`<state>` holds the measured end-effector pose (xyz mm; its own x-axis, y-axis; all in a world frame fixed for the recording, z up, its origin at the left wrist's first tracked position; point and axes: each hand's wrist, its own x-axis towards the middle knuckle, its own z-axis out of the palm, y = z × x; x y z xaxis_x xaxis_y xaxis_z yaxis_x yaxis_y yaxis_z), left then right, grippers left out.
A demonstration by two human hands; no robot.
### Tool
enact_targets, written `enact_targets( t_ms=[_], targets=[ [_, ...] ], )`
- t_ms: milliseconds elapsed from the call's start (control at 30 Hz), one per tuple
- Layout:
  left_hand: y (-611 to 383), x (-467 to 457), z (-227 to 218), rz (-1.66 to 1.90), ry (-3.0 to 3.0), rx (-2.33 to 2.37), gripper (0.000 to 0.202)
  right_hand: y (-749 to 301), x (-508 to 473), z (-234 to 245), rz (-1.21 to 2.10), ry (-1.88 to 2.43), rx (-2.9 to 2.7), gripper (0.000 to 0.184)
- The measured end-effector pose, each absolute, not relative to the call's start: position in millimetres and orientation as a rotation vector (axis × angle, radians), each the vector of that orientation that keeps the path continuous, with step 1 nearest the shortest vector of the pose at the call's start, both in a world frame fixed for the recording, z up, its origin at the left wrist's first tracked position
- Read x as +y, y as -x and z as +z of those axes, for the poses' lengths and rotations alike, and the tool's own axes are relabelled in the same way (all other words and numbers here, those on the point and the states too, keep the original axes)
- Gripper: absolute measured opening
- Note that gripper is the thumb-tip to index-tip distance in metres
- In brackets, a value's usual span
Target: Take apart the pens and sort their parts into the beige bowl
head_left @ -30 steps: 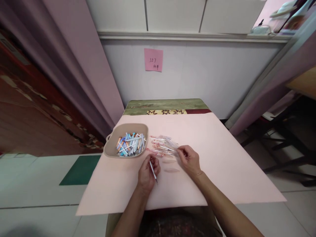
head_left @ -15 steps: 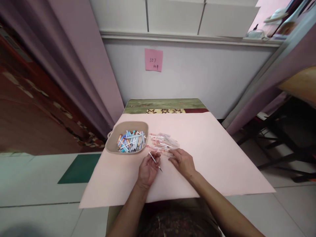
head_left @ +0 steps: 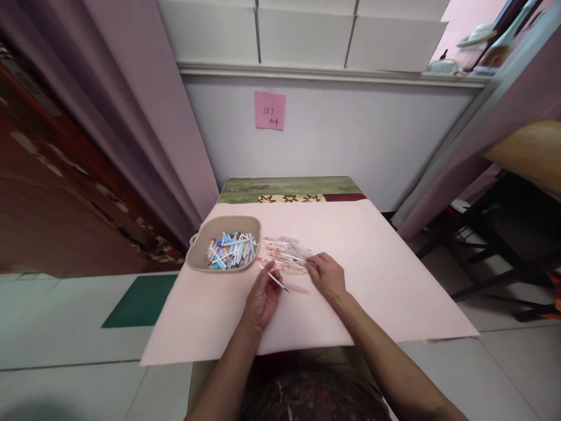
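Observation:
My left hand (head_left: 262, 301) pinches a thin white pen refill (head_left: 275, 279) with a dark tip, slanting down to the right above the table. On the pile's right side, my right hand (head_left: 328, 276) has its fingertips closed on the end of a clear pen barrel (head_left: 302, 251); the fingers partly hide it. The pile of clear, pink-marked pen barrels (head_left: 278, 250) lies just beyond both hands. A single clear pinkish barrel (head_left: 298, 288) rests on the table between them.
Left of the pile stands a beige basket (head_left: 193, 264) with blue, orange and white pen parts inside. A pink cover (head_left: 372, 316) lies over the table. Behind it rises a wall (head_left: 324, 134) with a pink note (head_left: 270, 111). A dark chair (head_left: 504, 228) stands at right.
The refill in my left hand has turned to a flatter slant. My right hand has risen slightly at the pile's right edge, and a single barrel now shows below the pile.

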<state>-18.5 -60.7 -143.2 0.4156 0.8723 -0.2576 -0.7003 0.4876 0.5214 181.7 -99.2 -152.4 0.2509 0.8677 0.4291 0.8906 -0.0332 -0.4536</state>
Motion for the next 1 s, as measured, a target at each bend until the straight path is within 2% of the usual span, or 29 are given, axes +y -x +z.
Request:
enact_targets(
  t_ms=[200, 367, 633, 867, 1000],
  targets=[
    [17, -71, -133, 0.903, -0.549, 0.517, 0.021, -179, -99, -156, -0.13, 1.851, -1.624, 0.017],
    [5, -72, -124, 0.707, -0.683, 0.43, 0.027, -179, -102, -155, -0.213, 1.788, -1.65, 0.018],
    [-6, -45, -138, 0.866, -0.565, 0.456, 0.025, -178, -107, -158, -0.202, 1.628, -1.797, 0.017],
    [4, -56, -146, 0.959, -0.677, 0.511, 0.026, -183, -100, -156, -0.071, 1.797, -1.333, 0.021],
    [-6, -49, -139, 0.94, -0.642, 0.565, 0.027, -184, -91, -158, -0.001, 1.873, -1.329, 0.02]
  ],
)
